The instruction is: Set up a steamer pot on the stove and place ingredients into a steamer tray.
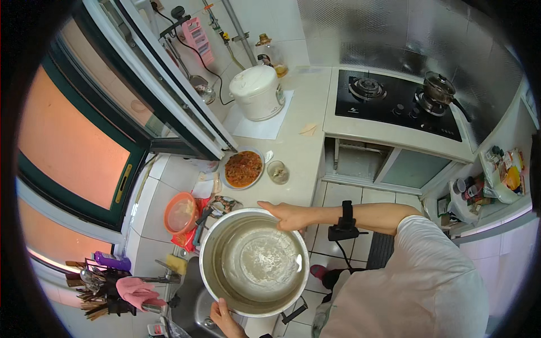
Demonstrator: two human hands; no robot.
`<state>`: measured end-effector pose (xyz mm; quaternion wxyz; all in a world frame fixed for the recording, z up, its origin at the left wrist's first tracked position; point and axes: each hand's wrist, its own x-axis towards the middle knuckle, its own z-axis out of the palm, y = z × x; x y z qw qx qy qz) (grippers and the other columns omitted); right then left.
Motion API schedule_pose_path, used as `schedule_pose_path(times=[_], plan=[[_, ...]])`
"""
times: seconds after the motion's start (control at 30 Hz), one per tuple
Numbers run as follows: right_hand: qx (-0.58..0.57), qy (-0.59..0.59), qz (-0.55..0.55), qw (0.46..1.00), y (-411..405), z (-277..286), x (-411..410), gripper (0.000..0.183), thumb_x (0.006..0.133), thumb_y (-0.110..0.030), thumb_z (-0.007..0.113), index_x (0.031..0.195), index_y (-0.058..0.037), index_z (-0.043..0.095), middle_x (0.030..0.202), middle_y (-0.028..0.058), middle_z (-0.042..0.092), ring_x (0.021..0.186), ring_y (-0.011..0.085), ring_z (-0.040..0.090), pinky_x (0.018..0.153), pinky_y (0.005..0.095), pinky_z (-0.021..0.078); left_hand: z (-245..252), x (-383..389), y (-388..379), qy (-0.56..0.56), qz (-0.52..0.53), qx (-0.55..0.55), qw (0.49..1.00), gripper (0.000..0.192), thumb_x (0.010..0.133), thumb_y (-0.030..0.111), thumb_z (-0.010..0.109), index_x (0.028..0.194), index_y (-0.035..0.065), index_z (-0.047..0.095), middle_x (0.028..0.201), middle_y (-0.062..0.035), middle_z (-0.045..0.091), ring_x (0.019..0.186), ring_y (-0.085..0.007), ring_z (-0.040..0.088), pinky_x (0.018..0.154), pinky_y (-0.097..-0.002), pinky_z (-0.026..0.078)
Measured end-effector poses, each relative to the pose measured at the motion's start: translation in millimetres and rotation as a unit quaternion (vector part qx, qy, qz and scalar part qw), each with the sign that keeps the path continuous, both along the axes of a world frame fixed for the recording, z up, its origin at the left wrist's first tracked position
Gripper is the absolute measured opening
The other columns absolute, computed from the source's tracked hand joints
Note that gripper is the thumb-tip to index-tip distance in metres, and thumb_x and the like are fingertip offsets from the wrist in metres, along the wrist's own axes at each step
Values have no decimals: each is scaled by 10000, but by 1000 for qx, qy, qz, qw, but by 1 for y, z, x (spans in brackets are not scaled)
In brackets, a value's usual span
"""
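A large, round metal pot (pixel 262 262) is tipped so that I look into its wide mouth. Some whitish liquid or residue lies on its bottom. My right hand (pixel 287 214) grips the far-side rim, with the thumb along the top. At the lower rim, my left hand (pixel 226 320) presses its thumb over the edge; its other fingers are partly out of sight. One black pot handle (pixel 296 310) sticks out at the lower right. The pot overlaps the edge of the stainless steel sink (pixel 190 295) and the counter.
A plate of reddish cooked food (pixel 243 169) and a glass bowl (pixel 278 172) sit on the counter (pixel 302 156). Behind them stands a white rice cooker (pixel 258 93). An orange basket (pixel 181 213), utensil rack (pixel 103 287), pink cloth (pixel 139 291) and open window (pixel 76 139) lie leftward; a gas stove (pixel 397 103) rightward.
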<state>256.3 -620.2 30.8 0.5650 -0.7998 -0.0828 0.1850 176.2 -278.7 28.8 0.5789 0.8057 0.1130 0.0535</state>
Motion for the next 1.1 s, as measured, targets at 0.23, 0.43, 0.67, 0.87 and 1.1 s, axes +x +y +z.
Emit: schedule_pose_path(times=[0.23,0.43,0.67,0.87,1.1], plan=[[-22,22,-40,999,-87,11,-67,801,772,10,434,1473,2,46,909,219,579,507,200,565,353,301,439,8,-39,-76,-2,-72,-62,996,333,904,282,595,686,76,452,656,51,350,616,-69,296,567,-266,230],[-10,13,-122,992,-174,32,-123,827,740,19,482,1467,9,86,955,231,587,505,195,578,329,278,425,17,-43,-161,-16,-146,-82,986,400,888,278,607,638,95,353,645,42,317,639,-83,285,568,-276,225],[-22,3,-244,970,-290,45,-161,907,688,-4,541,1474,9,89,941,203,585,505,158,552,326,251,389,37,-8,-279,-16,-278,-97,955,401,890,319,611,649,71,407,652,30,350,641,-91,310,581,-264,255],[-24,38,-335,941,-394,69,-163,949,655,-52,574,1478,6,104,1145,208,538,685,172,605,383,246,429,44,55,-411,3,-342,-84,936,394,875,355,626,690,52,457,672,29,368,651,-89,317,578,-264,264],[-46,-20,-404,913,-529,70,-119,888,683,-40,544,1476,-7,144,1071,175,585,596,169,578,394,262,445,40,145,-581,-1,-380,-48,924,429,890,409,588,723,21,516,689,13,421,665,-97,353,598,-261,287]])
